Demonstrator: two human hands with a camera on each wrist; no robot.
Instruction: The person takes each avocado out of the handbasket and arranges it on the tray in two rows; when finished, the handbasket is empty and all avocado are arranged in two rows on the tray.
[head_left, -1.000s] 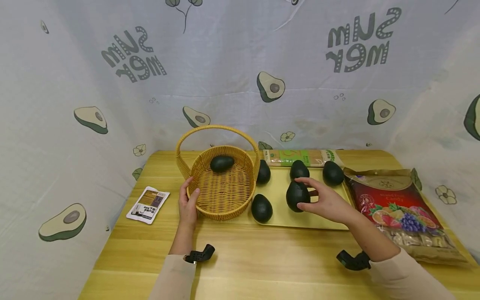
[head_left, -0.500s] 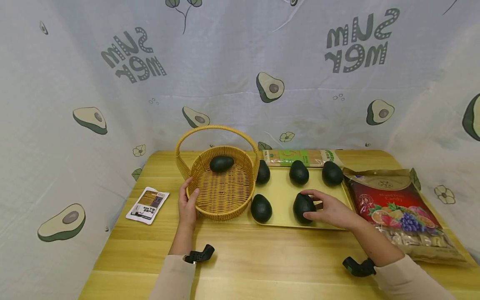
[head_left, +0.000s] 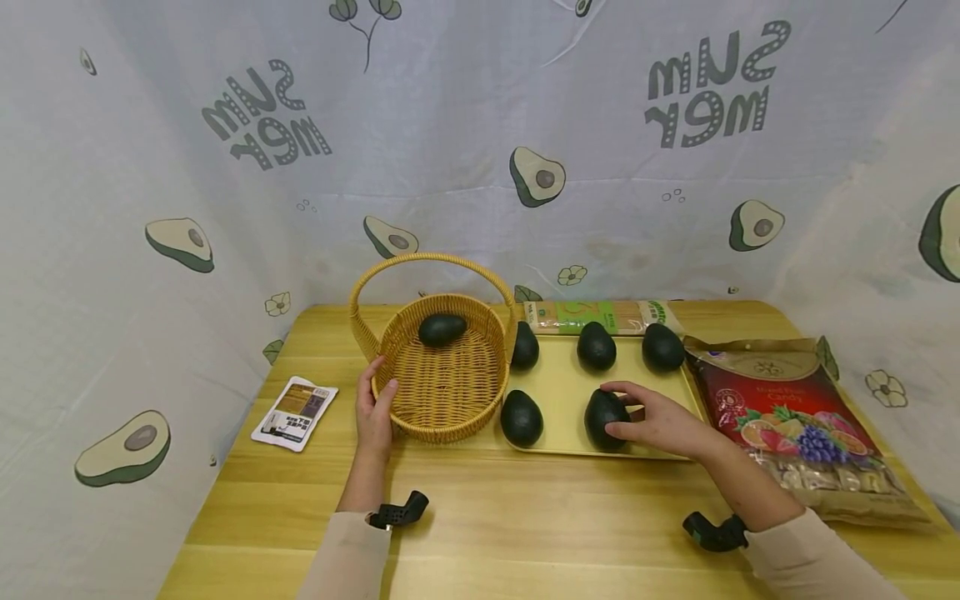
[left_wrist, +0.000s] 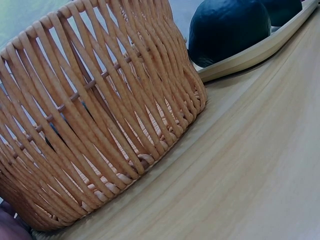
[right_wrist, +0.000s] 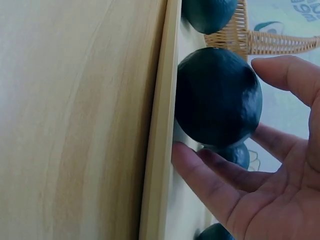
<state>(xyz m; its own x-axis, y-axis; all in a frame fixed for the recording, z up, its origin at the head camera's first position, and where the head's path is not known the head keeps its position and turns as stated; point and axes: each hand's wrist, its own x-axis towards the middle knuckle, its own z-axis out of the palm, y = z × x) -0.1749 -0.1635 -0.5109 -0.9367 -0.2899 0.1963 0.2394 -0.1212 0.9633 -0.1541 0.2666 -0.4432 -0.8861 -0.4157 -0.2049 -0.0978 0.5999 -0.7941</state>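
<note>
At the front of the yellow tray [head_left: 558, 371], my right hand [head_left: 660, 423] holds a dark green avocado [head_left: 604, 421] between thumb and fingers. The right wrist view shows this avocado [right_wrist: 217, 97] at the tray rim, with fingertips on two sides of it. My left hand [head_left: 377, 421] grips the left side of a yellow wicker basket [head_left: 450, 379], its thumb at the rim. One avocado [head_left: 442, 330] lies on its side in the basket. Only a sliver of the left hand [left_wrist: 12, 227] appears at the corner of the left wrist view, beside the woven wall.
Several other avocados [head_left: 596, 347] sit on the tray, one partly behind the basket handle [head_left: 431, 257]. Behind the tray lies a noodle packet [head_left: 592, 317]. A red candy bag [head_left: 795, 417] lies to the right, and a small white pouch [head_left: 295, 414] to the left.
My right hand has brought its avocado toward the front of the tray and slightly right, away from the back middle avocado. In the last half second it has stayed put. The left hand keeps its place.
</note>
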